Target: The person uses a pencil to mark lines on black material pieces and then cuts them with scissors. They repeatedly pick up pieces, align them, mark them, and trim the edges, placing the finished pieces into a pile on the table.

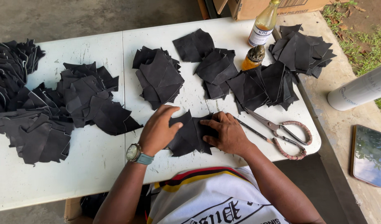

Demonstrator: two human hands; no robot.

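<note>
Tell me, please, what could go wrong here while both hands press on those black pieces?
The scissors lie open just beside the right hand; a sideways sweep might catch the blades. The two glass bottles stand among the stacks near the table's far edge and could tip. The left hand could drag neighbouring black pieces out of order.

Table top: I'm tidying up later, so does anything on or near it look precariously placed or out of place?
Mostly orderly. The scissors lie close to the white table edge, handles near the rounded corner. A phone rests on the concrete ledge, apart from the table. Both hands, left hand and right hand, press flat on black pieces.
</note>
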